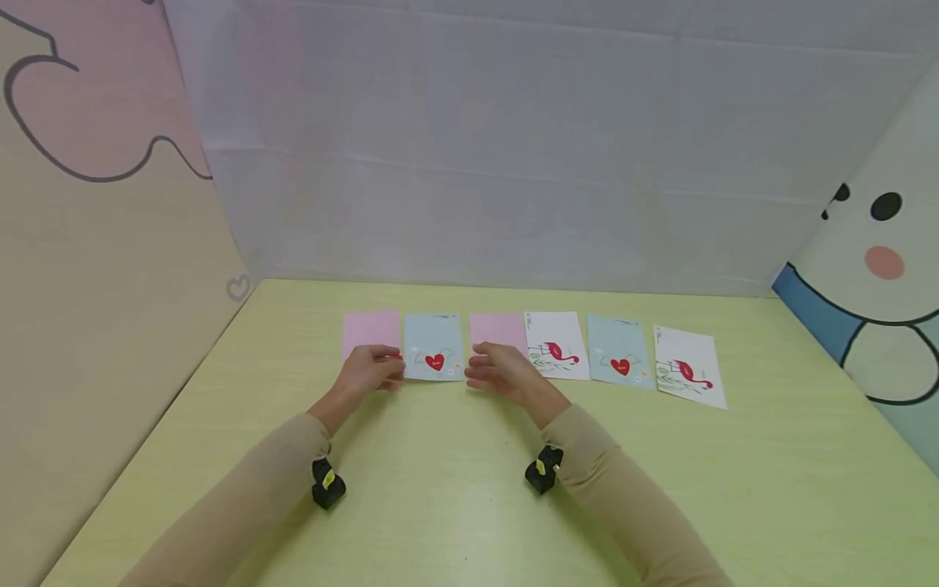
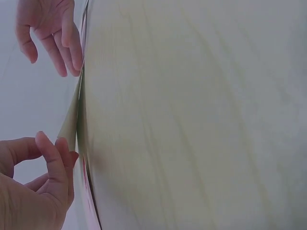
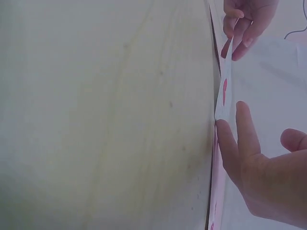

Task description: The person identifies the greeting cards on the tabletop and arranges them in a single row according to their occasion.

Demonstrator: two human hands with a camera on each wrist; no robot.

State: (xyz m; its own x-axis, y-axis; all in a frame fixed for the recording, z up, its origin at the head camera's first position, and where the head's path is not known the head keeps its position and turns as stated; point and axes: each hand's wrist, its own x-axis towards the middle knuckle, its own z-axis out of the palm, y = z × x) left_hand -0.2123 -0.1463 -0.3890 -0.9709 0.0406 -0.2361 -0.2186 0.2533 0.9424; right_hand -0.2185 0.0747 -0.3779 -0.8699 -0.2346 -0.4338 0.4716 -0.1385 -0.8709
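A light blue card (image 1: 433, 334) with a red heart lies between the two hands in the head view. My left hand (image 1: 361, 375) pinches its left edge, and the left wrist view shows that side of the card (image 2: 72, 117) raised off the table. By the opposite edge is my right hand (image 1: 508, 377), fingers extended. In the right wrist view its fingertips are close to the card's lower end (image 3: 222, 106); whether they touch cannot be told. A pink card (image 1: 371, 328) sits partly behind the left hand, another pink card (image 1: 497, 328) behind the right.
Rightward along the row come a white flamingo card (image 1: 553, 330), a second blue heart card (image 1: 618, 338) and a second white flamingo card (image 1: 685, 350), slightly tilted. All are on a pale yellow-green table (image 1: 440, 505). A white sheet (image 1: 513, 163) hangs behind it.
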